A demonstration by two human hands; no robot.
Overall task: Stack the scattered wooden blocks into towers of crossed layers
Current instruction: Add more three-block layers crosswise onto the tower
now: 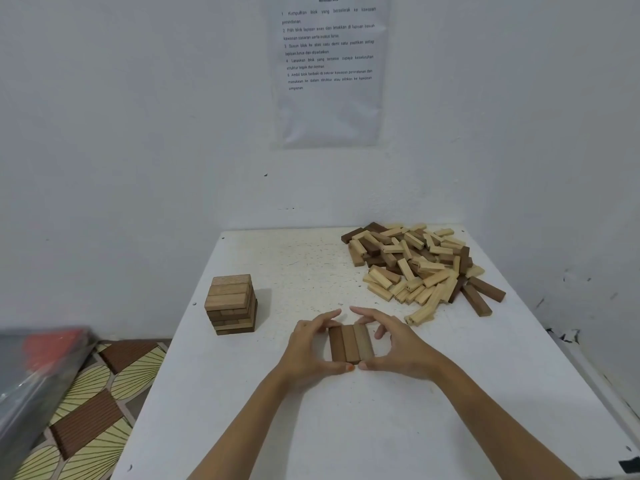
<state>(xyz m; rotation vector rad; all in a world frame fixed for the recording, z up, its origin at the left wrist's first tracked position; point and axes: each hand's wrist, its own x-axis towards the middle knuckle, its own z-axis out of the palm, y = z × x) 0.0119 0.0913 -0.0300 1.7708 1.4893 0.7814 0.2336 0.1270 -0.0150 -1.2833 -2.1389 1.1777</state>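
With your left grip [311,344] and right grip [398,344] both curled round the 3 blocks [349,342], squeeze evenly so their ends sit flush.

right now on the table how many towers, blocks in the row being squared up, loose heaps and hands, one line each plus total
stacked tower: 1
blocks in the row: 3
loose heap: 1 (its blocks are too jumbled to count)
hands: 2, left hand and right hand, both holding the row
total: 7
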